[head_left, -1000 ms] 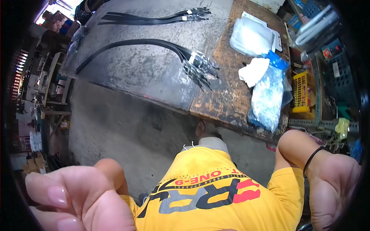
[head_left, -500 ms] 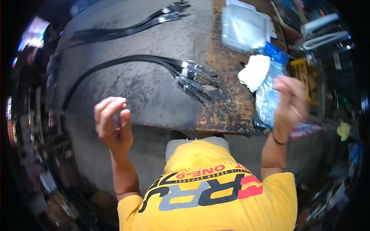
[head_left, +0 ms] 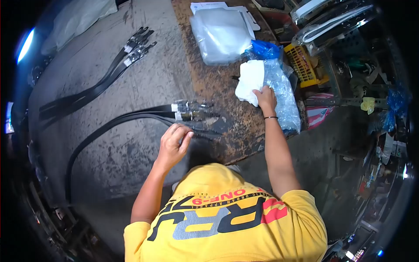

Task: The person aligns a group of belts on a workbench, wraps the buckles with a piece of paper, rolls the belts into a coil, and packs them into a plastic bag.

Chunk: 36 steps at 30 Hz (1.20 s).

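Observation:
My right hand [head_left: 266,99] grips the lower right edge of a folded white cloth [head_left: 250,81], beside a clear bubble-wrap-like plastic sheet [head_left: 281,94]. My left hand [head_left: 173,144] hovers at the near side of a bundle of black cables [head_left: 126,115], close to their connector ends. Its fingers curl in toward the thumb, and what lies between them, if anything, is hidden. White labels wrap the cables near the ends, which have clear plastic over them [head_left: 198,109]. A second black cable bundle [head_left: 102,83] lies farther back on the left.
The worn table [head_left: 227,148] has its near edge in front of me. Clear plastic bags [head_left: 220,35] lie at the back, with blue plastic [head_left: 265,50] beside them. A yellow crate [head_left: 301,65] and a cluttered rack stand on the right. A pale sack [head_left: 80,19] sits at the far left.
My right hand has come down onto the white cloth and taken hold of its edge. My left hand has moved right, toward the cable ends, its fingers closing. The view has turned.

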Motion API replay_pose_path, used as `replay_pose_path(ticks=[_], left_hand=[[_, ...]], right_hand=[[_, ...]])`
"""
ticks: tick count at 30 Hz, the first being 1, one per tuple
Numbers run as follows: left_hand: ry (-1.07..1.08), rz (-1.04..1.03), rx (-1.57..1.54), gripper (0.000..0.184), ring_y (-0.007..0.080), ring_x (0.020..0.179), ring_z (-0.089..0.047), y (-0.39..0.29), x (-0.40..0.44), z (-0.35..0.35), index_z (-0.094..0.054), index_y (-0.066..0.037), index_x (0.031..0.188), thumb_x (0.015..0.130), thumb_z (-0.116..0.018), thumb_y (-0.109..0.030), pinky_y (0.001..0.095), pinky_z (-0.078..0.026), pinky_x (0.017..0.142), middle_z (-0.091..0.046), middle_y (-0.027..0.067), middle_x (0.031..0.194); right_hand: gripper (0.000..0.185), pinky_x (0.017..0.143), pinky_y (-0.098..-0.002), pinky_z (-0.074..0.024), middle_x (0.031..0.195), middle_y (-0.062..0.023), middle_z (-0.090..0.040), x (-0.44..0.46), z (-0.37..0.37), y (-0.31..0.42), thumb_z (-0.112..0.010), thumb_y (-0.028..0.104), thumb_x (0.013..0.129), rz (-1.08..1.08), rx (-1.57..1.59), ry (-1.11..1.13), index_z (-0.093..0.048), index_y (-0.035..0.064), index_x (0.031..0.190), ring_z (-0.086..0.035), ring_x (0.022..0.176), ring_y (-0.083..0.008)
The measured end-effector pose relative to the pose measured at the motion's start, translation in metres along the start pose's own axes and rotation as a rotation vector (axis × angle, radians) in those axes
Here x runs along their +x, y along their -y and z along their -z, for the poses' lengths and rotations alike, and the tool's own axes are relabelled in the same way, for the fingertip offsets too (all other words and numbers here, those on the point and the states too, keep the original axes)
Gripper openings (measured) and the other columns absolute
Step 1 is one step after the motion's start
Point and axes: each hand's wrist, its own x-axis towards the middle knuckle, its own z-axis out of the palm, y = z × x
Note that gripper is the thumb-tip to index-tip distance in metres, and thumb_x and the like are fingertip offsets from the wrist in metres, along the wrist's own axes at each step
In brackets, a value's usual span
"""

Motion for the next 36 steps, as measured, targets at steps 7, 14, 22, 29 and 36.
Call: replay_pose_path(ticks=[7,14,22,29,36], left_hand=[[0.136,0.293,-0.179,0.03,0.0224,0.086,-0.059,0.022,0.095,-0.076,-0.062,0.0,0.097,0.088,-0.06,-0.028,0.0339,-0.048,0.073,-0.057,0.0118,0.097],[0.37,0.908,-1.05,0.031,0.0175,0.083,-0.06,0.019,0.165,-0.136,-0.063,0.001,0.098,0.088,-0.062,-0.028,0.031,-0.049,0.072,-0.06,0.0129,0.105],[0.113,0.65,-0.708,0.018,0.0075,0.055,-0.053,0.015,0.156,-0.15,-0.061,0.0,0.088,0.089,-0.061,-0.018,0.0242,-0.043,0.046,-0.059,0.0017,0.067],[0.061,0.651,-0.807,0.02,0.0078,0.054,-0.053,0.014,0.144,-0.146,-0.06,-0.001,0.093,0.09,-0.06,-0.021,0.0254,-0.044,0.046,-0.06,0.0017,0.07],[-0.157,0.802,-0.987,0.026,0.0121,0.07,-0.06,0.026,0.163,-0.11,-0.056,-0.004,0.11,0.091,-0.058,-0.021,0.025,-0.05,0.063,-0.064,0.0048,0.087]], right_hand=[[0.02,0.054,-0.0273,-0.044,0.068,-0.002,-0.058,-0.002,0.023,-0.008,-0.058,0.022,0.089,-0.132,0.804,0.314,-0.059,0.0029,0.084,-0.054,0.057,-0.0139],[0.02,0.055,-0.0196,-0.0424,0.07,0.0022,-0.056,-0.025,0.033,-0.007,-0.058,0.021,0.09,-0.084,1.059,0.562,-0.063,0.0013,0.094,-0.049,0.059,-0.0043],[0.042,0.065,-0.0243,-0.0469,0.095,-0.0072,-0.056,-0.047,0.032,0.025,-0.07,0.029,0.082,-0.038,1.04,0.009,-0.052,-0.0003,0.106,-0.055,0.076,-0.0109],[0.021,0.068,-0.0248,-0.0478,0.085,-0.0052,-0.063,-0.053,0.003,0.038,-0.053,0.009,0.09,-0.01,0.888,0.203,-0.057,-0.0043,0.106,-0.057,0.074,-0.0099],[0.021,0.067,-0.0261,-0.0498,0.093,-0.007,-0.063,-0.036,0.032,0.008,-0.052,0.011,0.092,-0.156,1.325,0.162,-0.058,-0.0045,0.104,-0.06,0.076,-0.0103]])
